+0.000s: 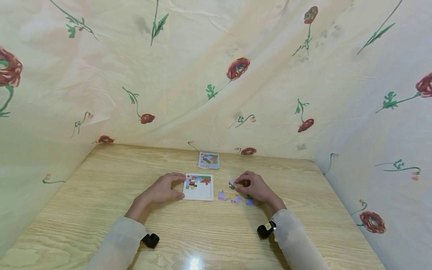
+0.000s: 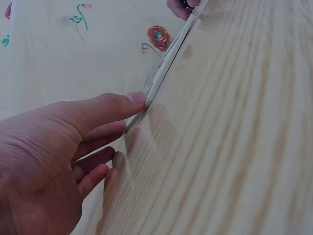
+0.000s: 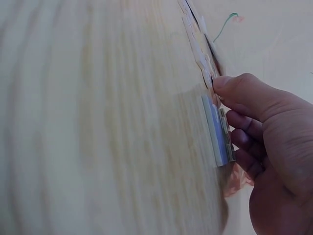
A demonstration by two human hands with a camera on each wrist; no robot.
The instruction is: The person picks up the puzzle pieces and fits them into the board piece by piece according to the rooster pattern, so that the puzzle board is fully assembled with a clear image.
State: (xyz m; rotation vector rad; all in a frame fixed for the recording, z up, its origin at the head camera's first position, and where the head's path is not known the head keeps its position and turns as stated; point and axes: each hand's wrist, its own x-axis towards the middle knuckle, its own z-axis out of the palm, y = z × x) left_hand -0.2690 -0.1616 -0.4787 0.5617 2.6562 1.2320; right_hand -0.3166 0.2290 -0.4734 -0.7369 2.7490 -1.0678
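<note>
A square white puzzle board (image 1: pixel 203 193) lies flat on the table, with several picture pieces fitted along its top and left. My left hand (image 1: pixel 161 189) borders its left edge, thumb at the near corner and index finger at the far one. In the left wrist view, the thumb (image 2: pixel 135 98) rests on the board's thin rim. My right hand (image 1: pixel 254 186) is to the right of the board, its thumb and fingertips pinching a small green and lilac puzzle piece (image 1: pixel 231 183). Lilac and yellow loose pieces (image 1: pixel 221 195) lie just below it; others are partly hidden by the hand.
A picture card (image 1: pixel 209 160) showing a coloured scene lies behind the board. The wooden table (image 1: pixel 202 232) meets a flowered cloth (image 1: pixel 189 75) at the back and both sides. Black cameras (image 1: pixel 151 240) are strapped at both wrists.
</note>
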